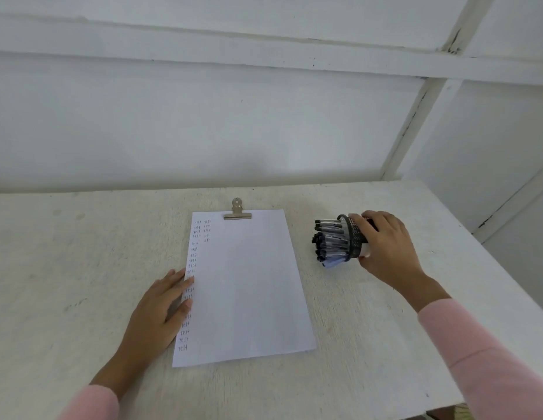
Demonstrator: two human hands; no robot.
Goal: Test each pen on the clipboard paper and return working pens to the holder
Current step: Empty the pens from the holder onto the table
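A white sheet of paper (249,286) lies on the table under a metal clip (237,211), with small handwritten test marks down its left side. My left hand (161,310) rests flat on the paper's left edge, fingers straight. To the right of the paper, my right hand (385,247) grips a black mesh pen holder (353,237) tipped on its side, its mouth facing left. Several black-capped pens (329,241) stick out of it toward the paper. A bit of light blue paper shows at the holder's lower rim.
The white table (82,268) runs to a wall at the back and ends in an edge at the right (488,253) and at the front right corner. White wall panels with wooden battens stand behind.
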